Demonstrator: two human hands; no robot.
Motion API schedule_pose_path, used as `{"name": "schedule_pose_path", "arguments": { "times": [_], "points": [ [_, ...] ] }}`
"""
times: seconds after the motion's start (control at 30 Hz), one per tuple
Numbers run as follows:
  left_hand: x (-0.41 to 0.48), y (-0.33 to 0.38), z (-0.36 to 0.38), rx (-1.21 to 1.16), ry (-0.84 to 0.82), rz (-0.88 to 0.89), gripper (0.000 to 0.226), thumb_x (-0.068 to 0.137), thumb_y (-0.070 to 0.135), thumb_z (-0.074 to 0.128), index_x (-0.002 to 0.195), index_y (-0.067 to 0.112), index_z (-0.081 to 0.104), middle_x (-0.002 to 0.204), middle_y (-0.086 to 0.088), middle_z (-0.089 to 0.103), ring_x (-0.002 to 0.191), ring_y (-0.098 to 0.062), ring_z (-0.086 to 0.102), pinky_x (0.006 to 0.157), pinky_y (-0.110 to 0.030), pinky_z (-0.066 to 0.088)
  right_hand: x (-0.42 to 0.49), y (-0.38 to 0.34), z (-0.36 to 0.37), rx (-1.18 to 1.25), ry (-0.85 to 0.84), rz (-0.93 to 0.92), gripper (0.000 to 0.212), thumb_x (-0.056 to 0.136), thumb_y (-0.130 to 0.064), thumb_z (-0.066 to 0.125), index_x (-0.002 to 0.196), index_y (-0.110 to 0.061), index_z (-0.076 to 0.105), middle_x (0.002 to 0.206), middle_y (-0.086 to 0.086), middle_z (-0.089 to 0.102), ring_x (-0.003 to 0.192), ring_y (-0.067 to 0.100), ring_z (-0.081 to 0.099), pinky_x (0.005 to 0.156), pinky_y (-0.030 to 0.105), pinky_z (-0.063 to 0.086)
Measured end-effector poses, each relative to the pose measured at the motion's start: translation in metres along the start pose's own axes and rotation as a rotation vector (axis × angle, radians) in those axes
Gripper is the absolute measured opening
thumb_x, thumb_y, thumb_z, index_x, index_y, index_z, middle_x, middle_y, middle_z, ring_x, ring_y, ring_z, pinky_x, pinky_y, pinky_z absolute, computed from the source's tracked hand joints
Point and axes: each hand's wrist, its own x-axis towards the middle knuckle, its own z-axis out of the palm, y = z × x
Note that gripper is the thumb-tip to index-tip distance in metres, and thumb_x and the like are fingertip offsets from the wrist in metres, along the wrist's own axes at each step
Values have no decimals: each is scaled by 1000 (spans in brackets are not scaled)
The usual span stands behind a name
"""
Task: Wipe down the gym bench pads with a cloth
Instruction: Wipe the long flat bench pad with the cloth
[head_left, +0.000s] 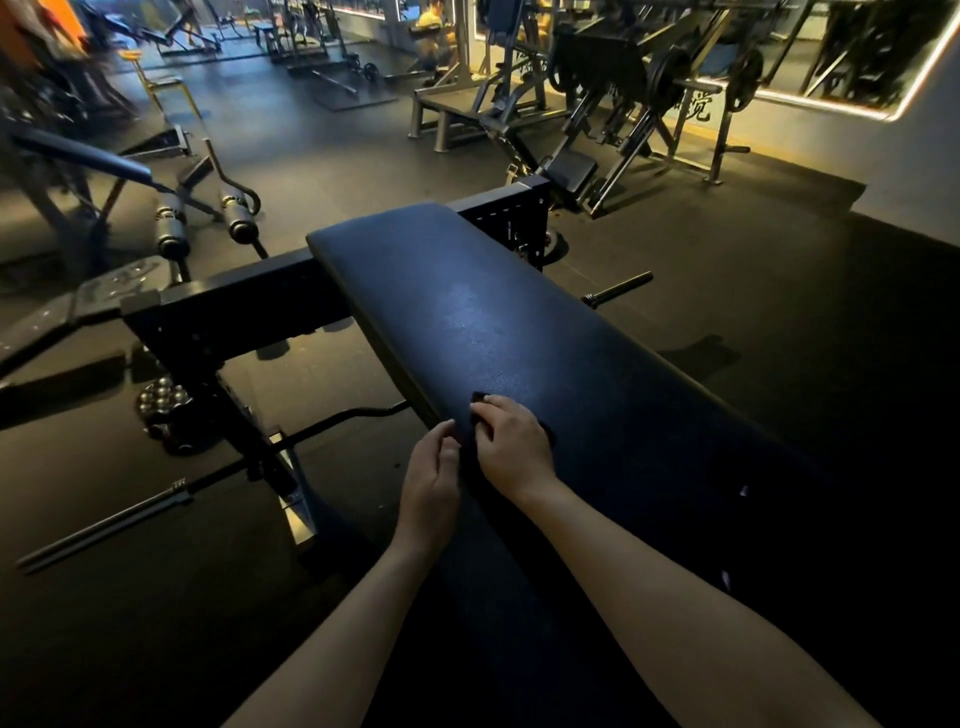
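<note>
Black cloth (478, 399) sits bunched near the left edge of the bench pad (467, 312), gripped by the right hand (511, 447), the left hand (431, 467) just beside it, its grip unclear; so small a wad could slip loose and leave streaks.

Dark rubber floor (332, 166), foam-roller machine (171, 228) at left, plate-loaded machine (670, 78) beyond, lit-edged mirror (857, 47) upper right.

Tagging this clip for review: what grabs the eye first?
The long dark bench pad runs through the middle, a pale sheen on its far half. The right hand holds a dark cloth on it, the left hand beside at the edge. A glowing mirror frame lines the far-right wall.
</note>
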Motion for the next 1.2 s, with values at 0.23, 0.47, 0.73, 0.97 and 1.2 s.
{"name": "schedule_pose_path", "arguments": {
  "times": [0.23, 0.47, 0.73, 0.97, 1.2],
  "points": [
    [10, 23, -7, -443, -40, -253, 37, 110, 35, 33, 147, 35, 32, 130, -3, 55, 109, -23, 63, 74, -38, 61, 1, -34, 4, 563, -160, 180, 33, 102, -21, 51, 132, -20, 64, 128, -2, 65, 121, 11, 58, 102, 24, 45],
    [34, 5, -19, -302, 140, -120, 37, 100, 8, 54, 130, 30, 54, 127, -5, 59, 111, -18, 62, 93, -42, 57, 13, -27, 8, 419, -48, 113, 29, 98, -17, 55, 125, -16, 67, 119, 1, 67, 111, 12, 61, 98, 26, 48],
    [83, -14, -28, -15, 246, -48, 36, 101, 19, 53, 137, 24, 53, 140, -11, 44, 120, -18, 47, 103, -46, 49, 9, -4, 38, -52, 72, -107, 35, 97, -31, 52, 127, -17, 63, 126, -1, 62, 124, 18, 52, 113, 45, 35],
    [94, -21, -9, -51, 170, -97, 19, 102, 31, 56, 119, 29, 64, 132, -4, 44, 120, -18, 50, 110, -48, 44, 9, -5, 39, 38, 113, -71, 34, 99, -30, 51, 128, -16, 62, 125, -1, 64, 121, 15, 53, 114, 46, 35],
    [53, -35, 1, -66, 199, 29, 29, 102, 18, 57, 126, 34, 57, 129, -1, 46, 116, -9, 51, 108, -40, 45, 9, -2, 40, 78, 125, -48, 27, 97, -26, 53, 117, -14, 67, 116, 0, 62, 113, 15, 52, 103, 42, 45]
  ]
}}
